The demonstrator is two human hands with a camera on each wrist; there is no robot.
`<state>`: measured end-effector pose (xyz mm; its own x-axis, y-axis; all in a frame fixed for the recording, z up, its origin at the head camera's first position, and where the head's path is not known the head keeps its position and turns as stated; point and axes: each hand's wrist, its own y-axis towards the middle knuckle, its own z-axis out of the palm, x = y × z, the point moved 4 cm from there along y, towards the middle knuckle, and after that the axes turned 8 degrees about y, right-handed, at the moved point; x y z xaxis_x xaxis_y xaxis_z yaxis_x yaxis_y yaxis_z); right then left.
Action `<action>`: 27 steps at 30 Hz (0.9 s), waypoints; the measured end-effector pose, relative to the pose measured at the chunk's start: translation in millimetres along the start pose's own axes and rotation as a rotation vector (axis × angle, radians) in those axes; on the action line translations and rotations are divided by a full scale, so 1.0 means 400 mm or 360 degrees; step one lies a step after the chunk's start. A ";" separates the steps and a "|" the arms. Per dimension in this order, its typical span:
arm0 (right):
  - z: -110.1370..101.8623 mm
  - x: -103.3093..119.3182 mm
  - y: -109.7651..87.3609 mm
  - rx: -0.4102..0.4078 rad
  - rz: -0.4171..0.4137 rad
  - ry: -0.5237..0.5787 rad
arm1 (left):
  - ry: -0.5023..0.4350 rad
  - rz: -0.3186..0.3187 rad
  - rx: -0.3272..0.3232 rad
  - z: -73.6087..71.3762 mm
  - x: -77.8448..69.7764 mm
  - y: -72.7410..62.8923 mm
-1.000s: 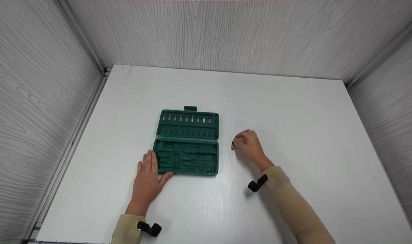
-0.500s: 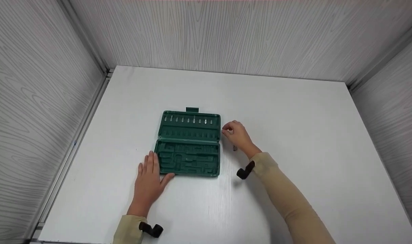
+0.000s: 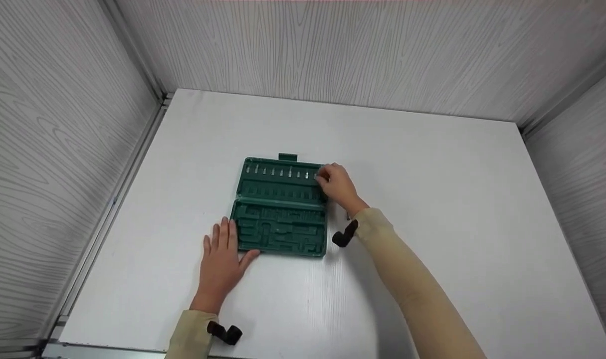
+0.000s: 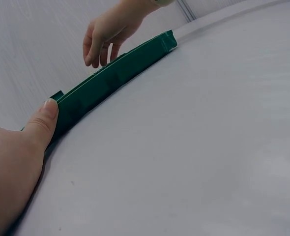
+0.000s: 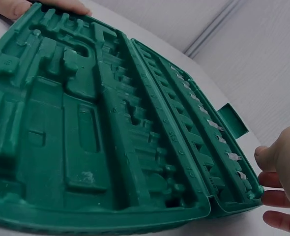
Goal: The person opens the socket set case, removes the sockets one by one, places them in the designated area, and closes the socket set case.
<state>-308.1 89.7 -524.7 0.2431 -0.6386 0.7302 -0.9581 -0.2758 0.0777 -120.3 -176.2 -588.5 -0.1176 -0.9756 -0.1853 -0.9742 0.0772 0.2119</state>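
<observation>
Seeing an open, rectangular green plastic case (image 3: 281, 201) flat on the white surface (image 3: 462, 209), hinged across the middle, with a green plastic latch tab (image 5: 232, 121) at the far edge. Seeing a row of small silver metal bits (image 3: 281, 173) seated along the far half, with more slots nearer the hinge. Seeing moulded tool-shaped recesses (image 3: 280, 229) across the near half. Got the person's left hand (image 3: 220, 269) on the near-left corner, with straight fingers along the left side and the thumb spread out against the near wall; touching, not wrapped around. Matches in the left wrist view, with the thumb flat on green plastic. Got the right hand (image 3: 337, 183) over the right end of the far half, just beside the last bit in the row, with bent fingers pointing at the case. Can't tell about anything held between those fingertips; too small and partly hidden. Also seeing a small dark metallic piece (image 3: 348, 216) to the right of the case, near it but apart, partly covered by the right wrist. Noting long beige sleeves (image 3: 412, 279) on both arms, a black cylindrical wrist device (image 3: 228, 333) at each cuff, and grey wood-grain panels (image 3: 303, 50) around the surface.
</observation>
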 end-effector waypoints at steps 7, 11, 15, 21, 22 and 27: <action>0.009 -0.011 0.024 0.0019 0.0051 -0.0048 | 0.0015 -0.0022 -0.0018 -0.008 -0.010 -0.003; 0.019 -0.015 0.031 0.0075 0.0118 -0.0121 | 0.0031 -0.0030 0.0002 -0.005 -0.012 -0.005; 0.029 -0.015 0.037 0.0127 0.0171 -0.0193 | 0.0031 -0.0034 -0.0014 -0.006 -0.012 -0.008; 0.033 -0.013 0.049 0.0151 0.0217 -0.0269 | 0.0026 -0.0040 0.0002 -0.003 -0.012 -0.007; 0.033 -0.013 0.051 0.0150 0.0221 -0.0275 | 0.0027 -0.0042 0.0008 -0.002 -0.012 -0.006; 0.033 -0.006 0.064 0.0165 0.0213 -0.0288 | 0.0036 -0.0048 0.0007 -0.006 -0.007 -0.003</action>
<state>-331.1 74.8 -533.3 0.1475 -0.7902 0.5949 -0.9650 -0.2467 -0.0885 -118.5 -174.2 -585.7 -0.0836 -0.9819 -0.1700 -0.9782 0.0483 0.2021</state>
